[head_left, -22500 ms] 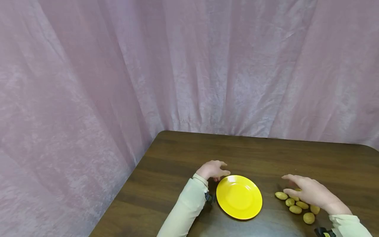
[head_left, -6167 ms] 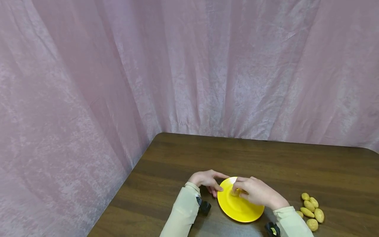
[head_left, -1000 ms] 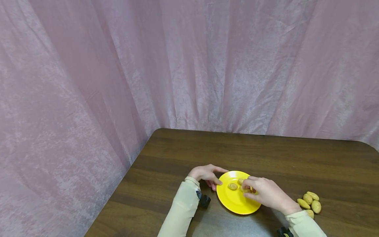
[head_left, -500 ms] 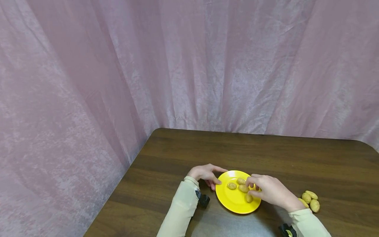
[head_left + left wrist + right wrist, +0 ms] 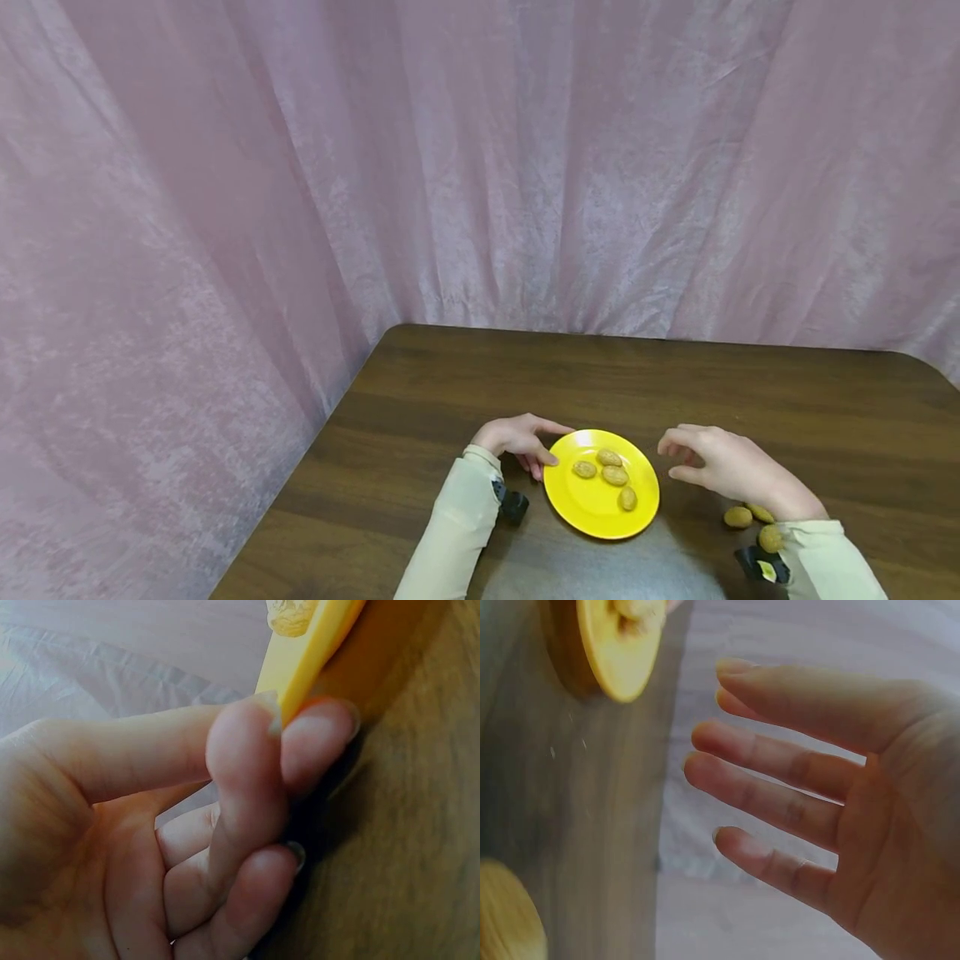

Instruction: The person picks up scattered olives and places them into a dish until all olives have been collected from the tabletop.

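A round yellow plate [image 5: 588, 508] lies on the table with several small yellow-brown ovals [image 5: 614, 476], wrinkled and potato-like, spread over its middle and right side. My left hand [image 5: 517, 439] grips the plate's left rim; the left wrist view has the thumb on the rim [image 5: 300, 667] and a finger beneath it. To the right of the plate, my right hand [image 5: 731, 467] is in the air, fingers loosely bent and parted, nothing between them in the right wrist view. More of the ovals [image 5: 738, 517] lie on the table below the right wrist, partly hidden by it.
The brown wooden table [image 5: 465, 375] reaches back to a pale pink curtain [image 5: 480, 167]. Black wrist cameras, such as the one on the left wrist [image 5: 513, 507], stick out under both sleeves.
My right hand has let go of an oval on the plate, lifted away and moved right toward the loose ovals. The left hand keeps its hold on the rim.
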{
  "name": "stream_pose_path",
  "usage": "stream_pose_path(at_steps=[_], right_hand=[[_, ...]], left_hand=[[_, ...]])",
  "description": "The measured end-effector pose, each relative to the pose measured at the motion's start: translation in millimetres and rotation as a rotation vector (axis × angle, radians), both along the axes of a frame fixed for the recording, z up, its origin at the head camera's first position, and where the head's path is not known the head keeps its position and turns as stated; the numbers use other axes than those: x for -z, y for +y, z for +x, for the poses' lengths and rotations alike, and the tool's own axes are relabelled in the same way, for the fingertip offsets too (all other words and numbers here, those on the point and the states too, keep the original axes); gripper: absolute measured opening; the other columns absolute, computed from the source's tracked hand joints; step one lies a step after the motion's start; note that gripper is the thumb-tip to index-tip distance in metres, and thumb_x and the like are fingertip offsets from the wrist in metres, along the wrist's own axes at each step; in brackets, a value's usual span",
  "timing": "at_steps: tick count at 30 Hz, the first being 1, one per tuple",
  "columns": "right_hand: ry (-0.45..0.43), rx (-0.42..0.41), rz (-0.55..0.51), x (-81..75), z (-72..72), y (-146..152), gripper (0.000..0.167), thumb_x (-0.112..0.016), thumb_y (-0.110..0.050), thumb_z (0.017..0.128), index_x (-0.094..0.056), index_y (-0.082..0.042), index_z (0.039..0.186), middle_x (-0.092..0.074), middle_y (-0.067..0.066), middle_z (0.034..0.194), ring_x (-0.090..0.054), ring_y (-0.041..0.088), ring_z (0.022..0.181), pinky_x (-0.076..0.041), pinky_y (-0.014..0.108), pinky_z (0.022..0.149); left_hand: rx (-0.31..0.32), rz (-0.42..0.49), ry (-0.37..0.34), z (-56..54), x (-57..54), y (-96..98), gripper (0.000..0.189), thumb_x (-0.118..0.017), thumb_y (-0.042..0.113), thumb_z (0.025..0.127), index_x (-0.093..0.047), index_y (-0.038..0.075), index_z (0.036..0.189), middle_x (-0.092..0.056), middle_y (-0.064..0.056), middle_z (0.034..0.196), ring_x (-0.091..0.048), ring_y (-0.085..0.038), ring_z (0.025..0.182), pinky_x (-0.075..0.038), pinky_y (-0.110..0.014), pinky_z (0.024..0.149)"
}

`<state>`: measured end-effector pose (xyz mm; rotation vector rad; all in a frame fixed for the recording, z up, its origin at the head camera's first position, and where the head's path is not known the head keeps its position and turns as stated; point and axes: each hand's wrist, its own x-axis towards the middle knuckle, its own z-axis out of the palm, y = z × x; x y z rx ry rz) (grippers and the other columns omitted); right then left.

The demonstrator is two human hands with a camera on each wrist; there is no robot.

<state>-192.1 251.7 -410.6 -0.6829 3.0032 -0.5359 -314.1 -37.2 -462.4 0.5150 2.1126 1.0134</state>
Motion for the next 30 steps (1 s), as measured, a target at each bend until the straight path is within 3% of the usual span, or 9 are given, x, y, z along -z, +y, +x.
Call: stream_pose_path(at_steps=[8, 13, 18, 23, 30], right_hand=[[-0.013, 0.034, 0.013, -4.3, 1.8, 34, 0.025, -0.077, -0.019, 0.08, -0.066, -0.014, 0.102, -0.068, -0.002, 0.1, -0.066, 0.019, 0.087, -0.054, 0.031, 0.071], [-0.092, 0.052, 0.016, -5.8, 2.9, 56, 0.027, -0.076, -0.016, 0.081, -0.065, -0.01, 0.105, -0.069, 0.003, 0.104, -0.065, 0.021, 0.089, -0.054, 0.033, 0.072], [-0.151, 0.014, 0.007, -4.1, 3.9, 75, 0.029, -0.075, -0.012, 0.081, -0.065, -0.006, 0.108, -0.069, 0.008, 0.106, -0.065, 0.021, 0.088, -0.052, 0.029, 0.07], [-0.262, 0.001, -0.026, -0.2, 2.6, 93, 0.032, -0.068, 0.003, 0.078, -0.063, -0.003, 0.109, -0.068, 0.013, 0.108, -0.064, 0.027, 0.09, -0.051, 0.029, 0.07], [-0.312, -0.006, -0.027, 11.5, 1.3, 110, 0.038, -0.058, 0.014, 0.07, -0.064, -0.006, 0.102, -0.066, 0.006, 0.097, -0.058, 0.008, 0.082, -0.046, 0.022, 0.065]], left_hand=[[0.006, -0.01, 0.01, 0.5, -1.8, 0.3, 0.053, -0.071, 0.012, 0.086, -0.058, 0.027, 0.136, -0.064, -0.006, 0.059, -0.061, -0.013, 0.048, -0.053, -0.024, 0.055], [0.006, -0.009, 0.012, -0.6, 1.1, 1.3, 0.054, -0.072, 0.012, 0.086, -0.058, 0.027, 0.136, -0.064, -0.006, 0.058, -0.06, -0.013, 0.047, -0.053, -0.023, 0.054], [0.004, -0.013, 0.003, -2.2, 3.6, 1.6, 0.055, -0.072, 0.012, 0.086, -0.056, 0.026, 0.137, -0.064, -0.006, 0.058, -0.061, -0.013, 0.047, -0.053, -0.023, 0.054], [0.001, -0.011, -0.001, -2.6, 2.2, 1.7, 0.056, -0.072, 0.012, 0.086, -0.055, 0.025, 0.138, -0.064, -0.006, 0.058, -0.061, -0.013, 0.047, -0.053, -0.023, 0.054], [0.004, -0.018, 0.002, -1.2, 0.6, 2.4, 0.057, -0.072, 0.012, 0.086, -0.055, 0.025, 0.139, -0.064, -0.006, 0.058, -0.061, -0.013, 0.048, -0.052, -0.023, 0.055]])
